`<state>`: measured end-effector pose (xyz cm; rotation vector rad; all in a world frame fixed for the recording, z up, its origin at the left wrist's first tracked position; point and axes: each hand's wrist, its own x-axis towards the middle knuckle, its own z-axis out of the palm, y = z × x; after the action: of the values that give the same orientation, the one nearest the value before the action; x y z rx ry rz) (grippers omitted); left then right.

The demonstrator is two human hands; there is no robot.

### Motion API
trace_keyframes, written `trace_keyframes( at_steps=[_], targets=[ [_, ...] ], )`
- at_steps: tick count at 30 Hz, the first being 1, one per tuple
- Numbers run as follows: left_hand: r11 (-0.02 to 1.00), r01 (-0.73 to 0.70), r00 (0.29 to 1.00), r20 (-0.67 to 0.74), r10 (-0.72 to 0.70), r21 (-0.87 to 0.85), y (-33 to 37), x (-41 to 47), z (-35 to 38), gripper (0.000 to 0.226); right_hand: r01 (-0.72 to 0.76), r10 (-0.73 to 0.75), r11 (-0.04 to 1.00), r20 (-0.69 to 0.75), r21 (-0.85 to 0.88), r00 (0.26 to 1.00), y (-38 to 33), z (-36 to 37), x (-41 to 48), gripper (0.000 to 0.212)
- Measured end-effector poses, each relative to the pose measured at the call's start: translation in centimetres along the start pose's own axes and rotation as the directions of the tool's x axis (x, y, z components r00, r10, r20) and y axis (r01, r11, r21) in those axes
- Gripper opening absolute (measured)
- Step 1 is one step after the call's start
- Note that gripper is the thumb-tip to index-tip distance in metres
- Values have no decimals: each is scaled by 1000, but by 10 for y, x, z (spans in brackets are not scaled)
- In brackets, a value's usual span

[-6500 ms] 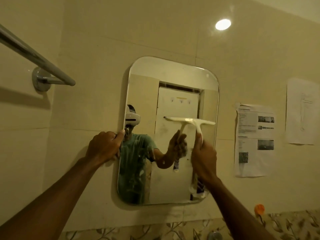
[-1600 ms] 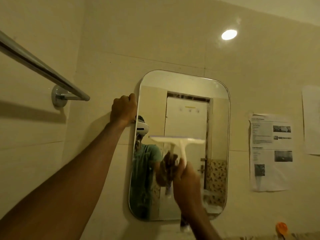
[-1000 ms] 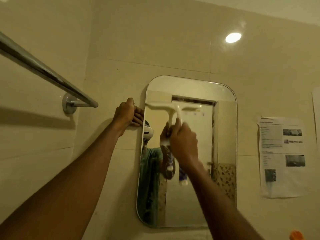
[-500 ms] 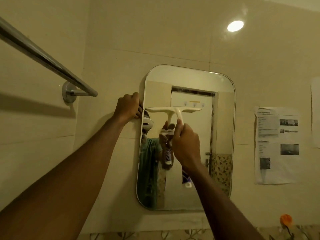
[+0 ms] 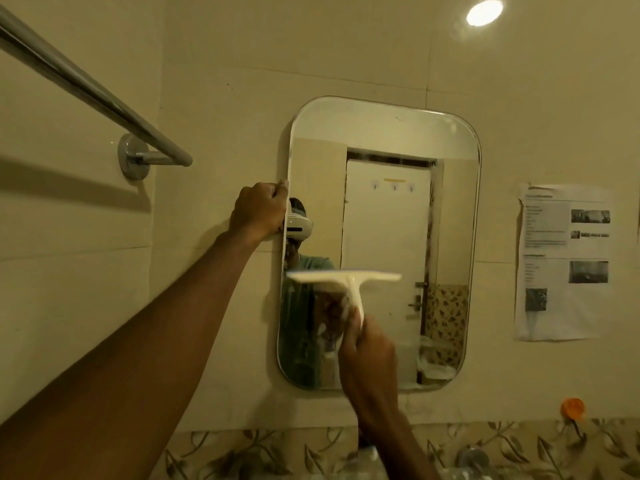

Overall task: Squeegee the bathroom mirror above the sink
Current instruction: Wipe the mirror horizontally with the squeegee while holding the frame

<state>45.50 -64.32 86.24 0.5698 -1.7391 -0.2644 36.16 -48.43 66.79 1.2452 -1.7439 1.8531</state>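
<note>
Cream squeegee (image 5: 346,279) lies level against the wall mirror (image 5: 384,209) at mid-height, left side; right hand (image 5: 369,344) grip wraps its handle, left hand (image 5: 260,211) clasps the mirror's left edge.

There is one mirror (image 5: 398,140) on the wall and one white squeegee (image 5: 346,280). Two hands show, the left hand (image 5: 259,211) and the right hand (image 5: 369,351). One metal bar (image 5: 90,88). One paper (image 5: 564,261), maybe a second at the edge. One orange thing (image 5: 573,407).
</note>
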Motion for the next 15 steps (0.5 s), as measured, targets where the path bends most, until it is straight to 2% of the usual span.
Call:
trace_keyframes(
  at_steps=[4,8,13,15],
  targets=[
    [1000,-12,1000,23,12,2,0,1,-2,55,99,-99,995,-31,-4,995,-37,3,49,30],
    [1000,3,999,47,-2,-20,-2,4,-3,60,81,-81,992,11,-95,997,-18,25,32,29],
    [999,-7,999,52,9,-35,-2,3,-2,61,-42,62,968,73,-247,995,34,32,-42,49],
    [1000,-20,999,44,21,-16,-2,0,-2,61,-46,70,963,81,-267,994,35,27,-49,54]
  ],
)
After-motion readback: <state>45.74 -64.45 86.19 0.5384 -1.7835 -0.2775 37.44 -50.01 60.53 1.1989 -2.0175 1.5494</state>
